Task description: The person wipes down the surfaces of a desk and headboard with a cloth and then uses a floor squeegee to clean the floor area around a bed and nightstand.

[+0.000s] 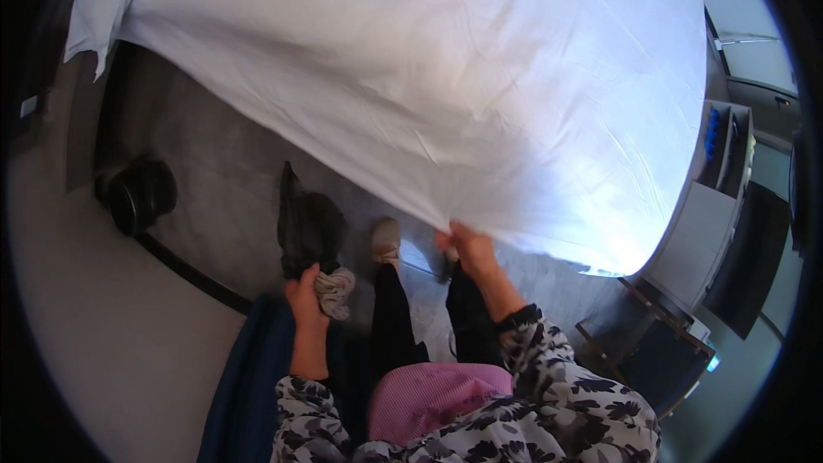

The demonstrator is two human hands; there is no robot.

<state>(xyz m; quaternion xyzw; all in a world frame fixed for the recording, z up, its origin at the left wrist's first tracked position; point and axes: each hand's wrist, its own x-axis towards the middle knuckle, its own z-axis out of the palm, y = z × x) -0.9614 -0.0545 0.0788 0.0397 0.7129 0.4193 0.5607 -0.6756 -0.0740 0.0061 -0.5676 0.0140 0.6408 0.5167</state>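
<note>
A large white sheet (418,77) spreads across the top of the head view, its near edge lifted and slanting over the floor. My right hand (471,247) grips that edge and pulls it taut into creases. Lower left, my left hand (308,296) is closed on a crumpled light grey cloth (335,292). A black bag or cloth (310,225) hangs or lies just beyond the left hand; whether the hand holds it too is unclear.
On the grey floor (212,141) a black bin (140,196) stands by the left wall. Dark blue fabric (247,386) hangs at lower left. My shoe (386,238) is below the sheet's edge. On the right are a chair (665,360) and a white cabinet (688,244) with open shelves.
</note>
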